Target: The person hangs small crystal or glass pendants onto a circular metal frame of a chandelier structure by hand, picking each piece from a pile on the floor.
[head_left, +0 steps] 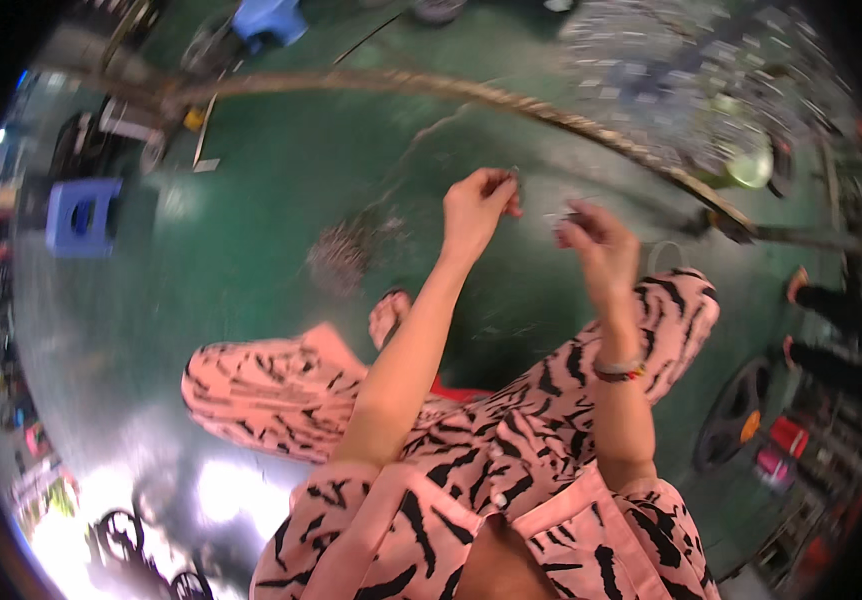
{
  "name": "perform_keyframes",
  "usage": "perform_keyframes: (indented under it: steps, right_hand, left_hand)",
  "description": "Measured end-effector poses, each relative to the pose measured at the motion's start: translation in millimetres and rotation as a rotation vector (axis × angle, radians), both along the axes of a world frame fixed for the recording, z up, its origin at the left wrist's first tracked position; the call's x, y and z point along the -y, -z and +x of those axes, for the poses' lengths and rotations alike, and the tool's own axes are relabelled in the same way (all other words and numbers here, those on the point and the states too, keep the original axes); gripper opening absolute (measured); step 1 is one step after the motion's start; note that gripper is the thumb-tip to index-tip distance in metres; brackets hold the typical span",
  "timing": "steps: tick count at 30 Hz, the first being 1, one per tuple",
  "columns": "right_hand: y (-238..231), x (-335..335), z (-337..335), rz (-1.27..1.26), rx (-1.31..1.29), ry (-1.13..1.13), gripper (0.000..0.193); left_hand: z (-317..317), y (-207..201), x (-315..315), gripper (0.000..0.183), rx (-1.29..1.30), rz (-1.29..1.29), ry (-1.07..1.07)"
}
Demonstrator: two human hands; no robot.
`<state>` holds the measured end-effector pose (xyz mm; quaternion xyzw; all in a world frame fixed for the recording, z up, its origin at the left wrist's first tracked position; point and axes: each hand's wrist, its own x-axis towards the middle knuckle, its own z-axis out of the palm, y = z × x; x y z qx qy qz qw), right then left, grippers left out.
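Left grip (475, 212) pinched on a small blurred piece (515, 177) at its tips. Right grip (607, 250) near, curled; cannot tell if closed on anything. Long bar (421, 82) beyond both; green floor (271, 210) below.

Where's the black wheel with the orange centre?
In the head view, the black wheel is at lower right, right of the person's right forearm, just left of a red item.
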<state>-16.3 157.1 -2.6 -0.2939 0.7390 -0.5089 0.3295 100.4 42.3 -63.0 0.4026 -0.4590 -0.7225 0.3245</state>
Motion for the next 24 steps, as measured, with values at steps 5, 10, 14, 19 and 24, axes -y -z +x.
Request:
perform_keyframes:
  steps: [5, 10, 14, 19, 24]
  right_hand:
    - [-33.7, -3.1, 0.6, -0.244, 0.126, 0.071, 0.018]
    - [-71.0, -19.3, 6.4, -0.331, 0.154, 0.152, 0.014]
    - [-82.8, -34.2, 11.0, -0.365, 0.138, 0.180, 0.014]
    - [-95.9, -51.1, 14.6, -0.397, 0.077, 0.191, 0.015]
    - [-109.5, -67.7, 9.1, -0.408, 0.033, 0.152, 0.014]
  left_hand:
    - [-8.0, -83.2, -35.8, 0.013, 0.013, -0.367, 0.141]
    - [-9.7, -124.9, -45.7, 0.012, 0.199, -0.928, 0.116]
    - [-5.4, -145.4, -59.6, 0.012, 0.223, -0.911, 0.160]
    - [-4.8, -156.0, -75.2, 0.010, 0.258, -1.070, 0.153]
    - [-10.4, -162.8, -88.7, 0.011, 0.120, -0.828, 0.212]
